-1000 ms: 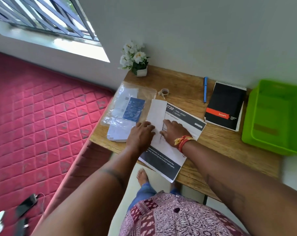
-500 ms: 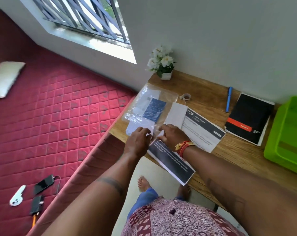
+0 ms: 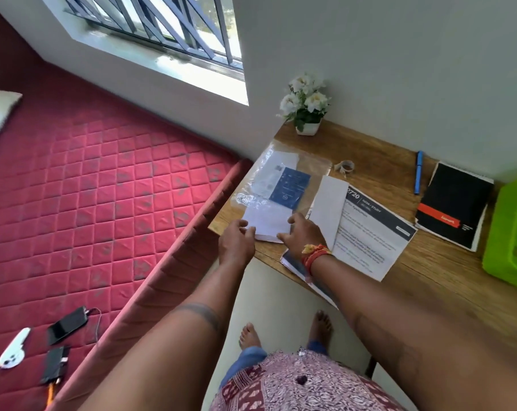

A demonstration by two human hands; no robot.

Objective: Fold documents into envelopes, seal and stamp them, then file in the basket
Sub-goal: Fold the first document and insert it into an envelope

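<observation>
A printed document [image 3: 369, 235] lies on the wooden desk [image 3: 429, 271], its left strip folded over white. Left of it, a stack of white envelopes [image 3: 267, 219] sticks out of a clear plastic pack [image 3: 283, 176]. My left hand [image 3: 236, 243] grips the stack's near left corner. My right hand [image 3: 303, 235] pinches its near right edge, thumb on top. The green basket [image 3: 509, 232] stands at the desk's right end, cut off by the frame.
On the desk's far side are a small tape roll [image 3: 344, 166], a blue pen [image 3: 418, 176], a black notebook [image 3: 452, 203] and a potted white flower [image 3: 306, 105]. A red mattress [image 3: 88, 188] with phones [image 3: 67, 324] adjoins the desk's left edge.
Both hands have left the folded document and moved left onto the envelope stack. The camera has swung left and up.
</observation>
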